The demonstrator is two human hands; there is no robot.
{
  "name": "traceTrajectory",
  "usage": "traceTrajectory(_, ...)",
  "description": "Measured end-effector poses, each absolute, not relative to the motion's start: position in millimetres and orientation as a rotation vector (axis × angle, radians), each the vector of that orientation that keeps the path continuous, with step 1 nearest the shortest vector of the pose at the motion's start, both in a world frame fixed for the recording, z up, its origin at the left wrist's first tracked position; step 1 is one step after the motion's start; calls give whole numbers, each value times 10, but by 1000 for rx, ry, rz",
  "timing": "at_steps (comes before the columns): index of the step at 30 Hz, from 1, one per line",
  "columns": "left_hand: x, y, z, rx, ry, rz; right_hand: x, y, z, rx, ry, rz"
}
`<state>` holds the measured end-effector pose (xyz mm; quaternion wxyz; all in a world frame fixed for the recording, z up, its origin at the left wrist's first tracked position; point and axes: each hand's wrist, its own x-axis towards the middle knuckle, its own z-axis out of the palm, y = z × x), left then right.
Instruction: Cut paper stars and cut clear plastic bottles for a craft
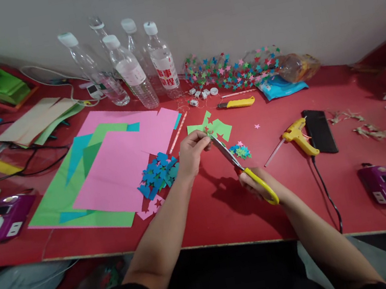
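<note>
My right hand (254, 184) grips a pair of scissors (227, 152) with yellow handles. Their blades slant up and left and look closed or nearly so, with the tips at the fingers of my left hand (194, 150). Thumb and forefinger of that hand are pinched together; whatever lies between them is too small to make out. Just behind the fingers are light green paper scraps (222, 129) with star-shaped holes. A little pile of cut paper stars (241, 151) lies beyond the scissors. Left of my left wrist is a heap of blue paper scraps (157, 174).
Pink paper sheets (118, 167) lie over green ones at left. Several plastic bottles (164, 65) stand by the wall, beside a star-covered bottle (232, 70) on its side. A yellow utility knife (236, 103), a glue gun (298, 136), a phone (319, 131) and a purple power strip (383, 185) are around.
</note>
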<state>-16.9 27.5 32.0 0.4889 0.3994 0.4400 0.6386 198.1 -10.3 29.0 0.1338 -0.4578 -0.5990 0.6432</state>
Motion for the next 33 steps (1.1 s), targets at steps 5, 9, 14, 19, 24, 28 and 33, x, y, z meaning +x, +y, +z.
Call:
traceTrajectory(5,-169,278,316,975,1081,1534,1964,-92,349,-1399,-1735,1852)
traceTrajectory(9,-165,279,311,971,1082,1538,1954,-101,362,-1471,-1695,1869)
traceTrajectory(14,-162,274,313,960,1057,1542,1958,-111,355,-1476,-1707,1860)
traceTrajectory(19,-158,275,321,961,1063,1541,1968,-108,338,-1461,-1712,1865)
traceTrajectory(24,-159,275,321,969,1066,1537,1963,-102,370,-1497,-1713,1853)
traceTrajectory(28,-151,272,320,974,1068,1539,1968,-104,373,-1468,-1705,1870)
traceTrajectory(33,-141,271,315,960,1094,1531,1982,-107,319,-1468,-1687,1879)
